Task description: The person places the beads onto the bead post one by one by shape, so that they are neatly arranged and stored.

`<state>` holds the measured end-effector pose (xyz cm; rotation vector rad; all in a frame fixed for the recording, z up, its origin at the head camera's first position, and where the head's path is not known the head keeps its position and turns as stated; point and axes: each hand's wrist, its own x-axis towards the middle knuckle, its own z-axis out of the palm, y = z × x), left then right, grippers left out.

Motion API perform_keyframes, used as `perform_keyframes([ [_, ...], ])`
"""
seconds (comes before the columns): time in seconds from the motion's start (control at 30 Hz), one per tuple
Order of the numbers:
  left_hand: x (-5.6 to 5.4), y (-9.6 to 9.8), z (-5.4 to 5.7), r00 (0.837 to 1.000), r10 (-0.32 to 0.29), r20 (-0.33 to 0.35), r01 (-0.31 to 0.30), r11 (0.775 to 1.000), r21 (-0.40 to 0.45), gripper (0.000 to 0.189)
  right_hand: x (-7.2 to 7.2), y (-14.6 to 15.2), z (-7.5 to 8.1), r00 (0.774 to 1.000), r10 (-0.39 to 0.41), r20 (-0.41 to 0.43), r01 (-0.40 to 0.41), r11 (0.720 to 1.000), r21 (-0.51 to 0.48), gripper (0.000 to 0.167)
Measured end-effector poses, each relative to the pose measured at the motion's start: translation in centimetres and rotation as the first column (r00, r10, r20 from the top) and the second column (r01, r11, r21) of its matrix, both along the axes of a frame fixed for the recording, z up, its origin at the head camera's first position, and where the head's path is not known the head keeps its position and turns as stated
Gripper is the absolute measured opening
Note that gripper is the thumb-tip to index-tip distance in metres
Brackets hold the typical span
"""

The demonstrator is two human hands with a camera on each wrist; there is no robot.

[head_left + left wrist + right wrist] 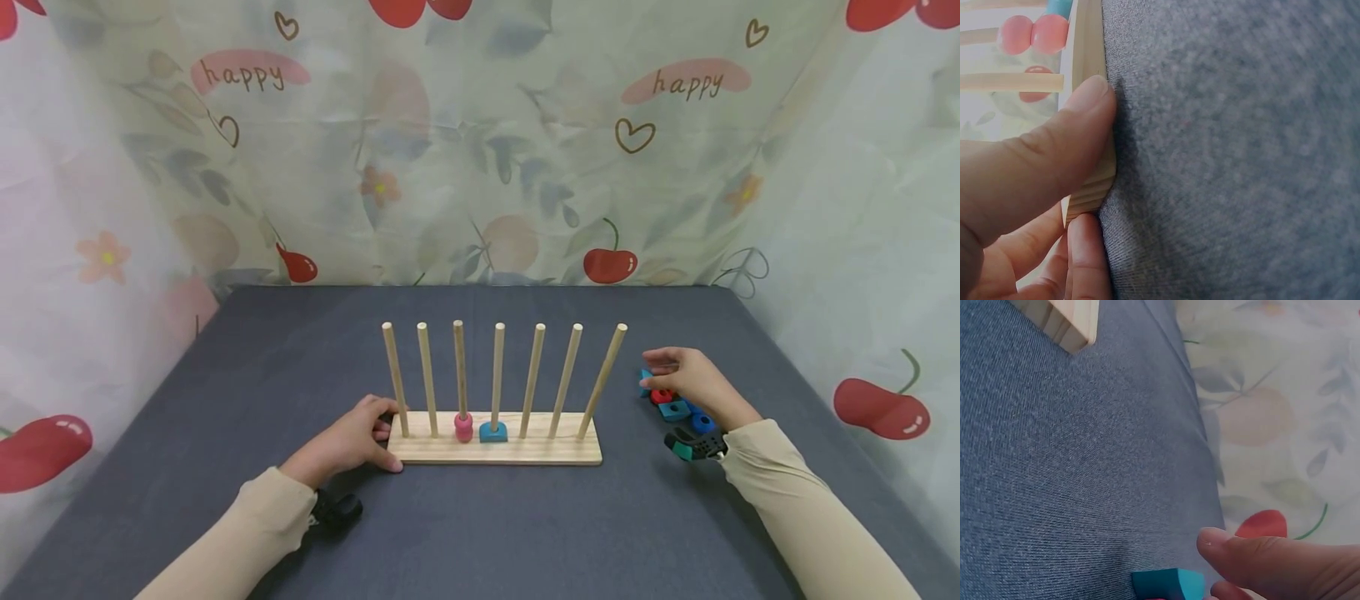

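Now my left hand [351, 437] grips the peg board [495, 452] while, to its right, my right hand [696, 382], fingers [663, 353] apart, seemingly reaches for loose pieces [674, 410], which calls for pinching 1.

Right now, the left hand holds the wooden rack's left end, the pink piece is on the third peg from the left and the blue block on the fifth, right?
No: the head view shows the blue block on the fourth peg, not the fifth. The left hand holds the left end of the wooden rack, and the pink piece is on the third peg.
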<state>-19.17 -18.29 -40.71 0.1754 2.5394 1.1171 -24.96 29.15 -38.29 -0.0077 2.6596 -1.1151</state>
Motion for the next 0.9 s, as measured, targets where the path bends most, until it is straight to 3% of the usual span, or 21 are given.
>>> perform_keyframes([
  [0.5,0.1,0.01,0.13,1.0,0.002,-0.001,-0.002,1.0,0.012,0.081,-0.47,-0.03,-0.45,0.996,0.085,-0.037,-0.082,0.992,0.098,0.058],
  [0.9,0.19,0.02,0.1,1.0,0.004,-0.003,-0.004,1.0,0.01,0.082,-0.43,-0.13,-0.89,0.997,0.059,-0.053,-0.05,0.987,0.151,0.05],
])
